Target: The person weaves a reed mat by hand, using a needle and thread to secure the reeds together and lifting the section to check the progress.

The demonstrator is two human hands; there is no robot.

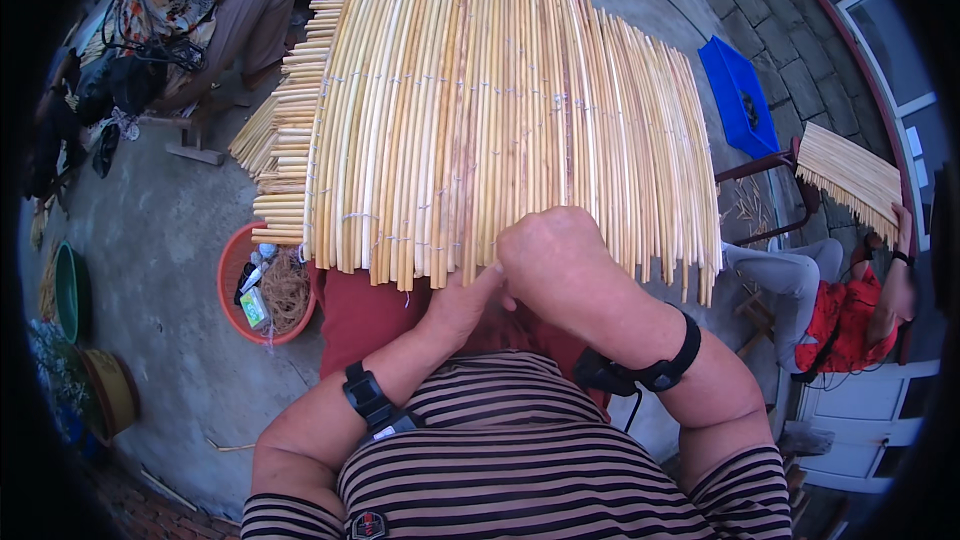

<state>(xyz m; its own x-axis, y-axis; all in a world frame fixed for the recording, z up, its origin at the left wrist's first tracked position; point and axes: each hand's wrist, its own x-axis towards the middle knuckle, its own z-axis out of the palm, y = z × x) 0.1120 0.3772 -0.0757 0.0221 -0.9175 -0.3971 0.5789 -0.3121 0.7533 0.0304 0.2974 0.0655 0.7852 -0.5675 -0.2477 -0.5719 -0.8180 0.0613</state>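
Observation:
A wide mat of pale, straw-coloured sticks, bound with thin white thread, fills the upper middle and rests over my red-clad lap. Its lower edge is uneven, and more sticks lie crosswise along its left side. My left hand reaches to the underside of that edge, fingertips mostly hidden. Just right of it, my right hand lies over the same edge with fingers curled closed, close against the left; whatever they hold is hidden.
An orange basket of fibre sits left, near a green basin and potted plant. A seated person is upper left. At right are a blue crate and another person with a smaller mat.

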